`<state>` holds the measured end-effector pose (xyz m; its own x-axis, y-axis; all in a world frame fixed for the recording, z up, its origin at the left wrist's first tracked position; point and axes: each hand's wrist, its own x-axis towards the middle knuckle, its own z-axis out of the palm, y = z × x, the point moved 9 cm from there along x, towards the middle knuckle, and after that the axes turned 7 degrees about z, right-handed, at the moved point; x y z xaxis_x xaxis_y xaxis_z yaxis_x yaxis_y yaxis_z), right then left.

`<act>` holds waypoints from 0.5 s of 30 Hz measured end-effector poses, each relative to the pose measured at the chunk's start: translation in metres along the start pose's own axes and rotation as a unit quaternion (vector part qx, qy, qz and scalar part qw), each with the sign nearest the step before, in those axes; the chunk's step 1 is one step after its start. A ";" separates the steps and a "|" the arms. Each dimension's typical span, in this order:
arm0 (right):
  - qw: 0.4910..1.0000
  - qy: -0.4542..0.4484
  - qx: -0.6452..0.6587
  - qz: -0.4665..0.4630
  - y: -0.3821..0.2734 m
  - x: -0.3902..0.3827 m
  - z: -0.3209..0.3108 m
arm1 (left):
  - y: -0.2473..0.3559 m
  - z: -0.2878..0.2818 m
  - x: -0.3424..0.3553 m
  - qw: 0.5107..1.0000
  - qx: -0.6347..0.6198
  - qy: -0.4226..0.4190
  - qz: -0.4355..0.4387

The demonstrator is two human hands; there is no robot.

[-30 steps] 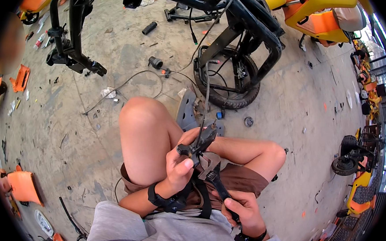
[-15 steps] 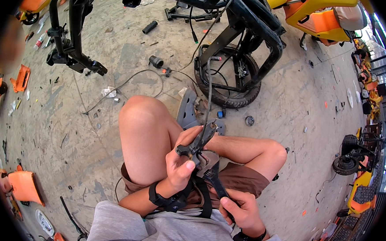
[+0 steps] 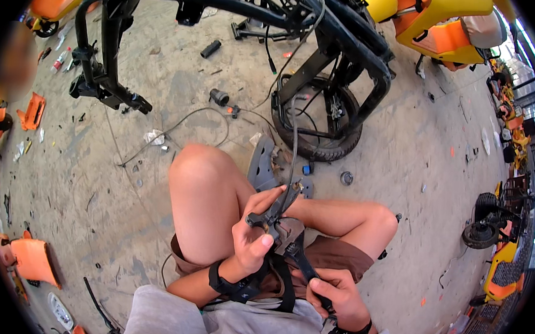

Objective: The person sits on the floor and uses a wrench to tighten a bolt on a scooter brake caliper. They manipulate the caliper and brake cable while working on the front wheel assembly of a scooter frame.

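My left hand [image 3: 252, 239] is closed around a dark mechanical fitting [image 3: 271, 210], apparently a lever assembly, held above my lap with a black cable [image 3: 293, 153] running up from it toward the frame. A curved grey metal piece [image 3: 289, 228] sits just under the fitting. My right hand [image 3: 333, 291] grips the handle of a black adjustable wrench [image 3: 301, 261], whose head is up against that piece; whether the jaws are closed on it I cannot tell. My bare legs [image 3: 202, 181] are bent, with grey clogs [image 3: 261, 165] on my feet.
A black vehicle frame [image 3: 377, 82] with a wheel [image 3: 317, 148] stands in front. Yellow-orange scooters [image 3: 441, 37], a motor-wheel assembly [image 3: 484, 223], orange panels [image 3: 35, 263] and scattered small parts [image 3: 220, 97] lie around on the concrete floor [image 3: 137, 202]. A blurred person [image 3: 14, 59] is at the left edge.
The whole view has shifted, so the frame, my legs and hands appear slightly lower in the picture. My grips on the fitting and the wrench look the same.
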<state>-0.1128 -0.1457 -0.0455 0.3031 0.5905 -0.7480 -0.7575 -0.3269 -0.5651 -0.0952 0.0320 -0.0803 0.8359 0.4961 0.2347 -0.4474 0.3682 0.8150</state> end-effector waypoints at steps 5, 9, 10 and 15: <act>0.994 0.059 -0.094 -0.023 -0.005 -0.003 -0.004 | 0.003 0.003 0.002 1.000 0.001 -0.018 0.009; 0.930 0.155 -0.273 -0.193 -0.035 -0.013 -0.005 | 0.007 0.005 0.003 1.000 0.011 -0.019 0.011; 0.897 0.183 -0.324 -0.240 -0.043 -0.016 -0.005 | 0.007 0.005 0.003 1.000 0.016 -0.016 0.013; 0.729 0.256 -0.546 -0.324 -0.062 -0.028 0.001 | -0.004 0.004 -0.002 1.000 0.003 0.004 -0.025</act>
<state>-0.0746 -0.1413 0.0104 0.7809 0.6202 -0.0749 0.4677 -0.6599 -0.5881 -0.0937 0.0262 -0.0818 0.8546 0.4835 0.1893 -0.4029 0.3875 0.8292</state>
